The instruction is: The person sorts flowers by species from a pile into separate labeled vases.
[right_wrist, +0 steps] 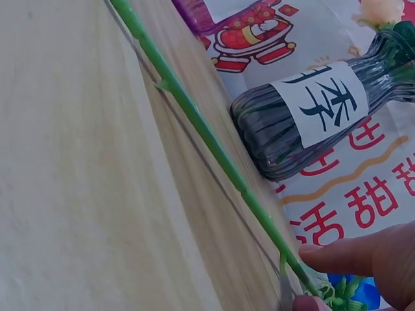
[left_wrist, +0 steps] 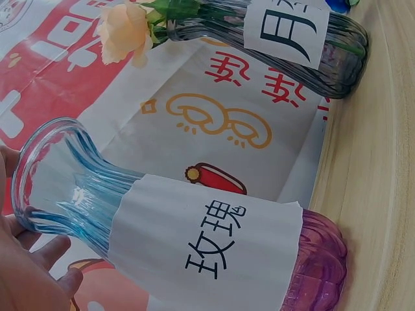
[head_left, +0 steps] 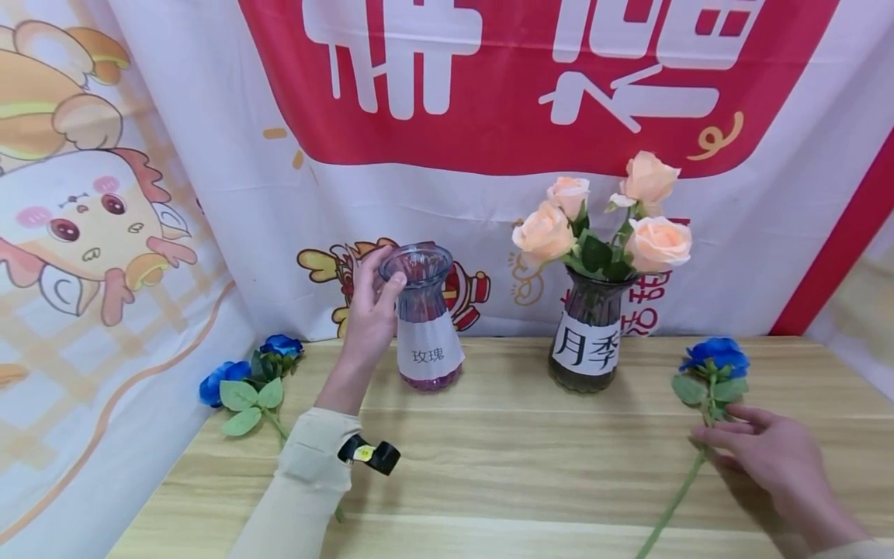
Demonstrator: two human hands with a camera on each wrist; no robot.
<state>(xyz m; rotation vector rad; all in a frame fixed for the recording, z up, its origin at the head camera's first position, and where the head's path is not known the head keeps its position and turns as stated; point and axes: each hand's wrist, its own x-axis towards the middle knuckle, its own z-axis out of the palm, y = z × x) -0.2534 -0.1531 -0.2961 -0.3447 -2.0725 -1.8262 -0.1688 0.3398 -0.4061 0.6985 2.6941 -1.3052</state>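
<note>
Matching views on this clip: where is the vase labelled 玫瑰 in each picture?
Head: the 玫瑰 vase stands just left of centre, the left hand at its rim.
Left wrist: appears sideways across the lower half, its white label near the middle.
Right wrist: only its purple base shows, cut off at the top edge.
Shared landmark: the dark 月季 vase.

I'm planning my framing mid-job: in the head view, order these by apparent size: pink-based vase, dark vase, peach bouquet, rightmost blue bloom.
Largest to smallest:
1. peach bouquet
2. pink-based vase and dark vase: too alike to rank
3. rightmost blue bloom
</note>
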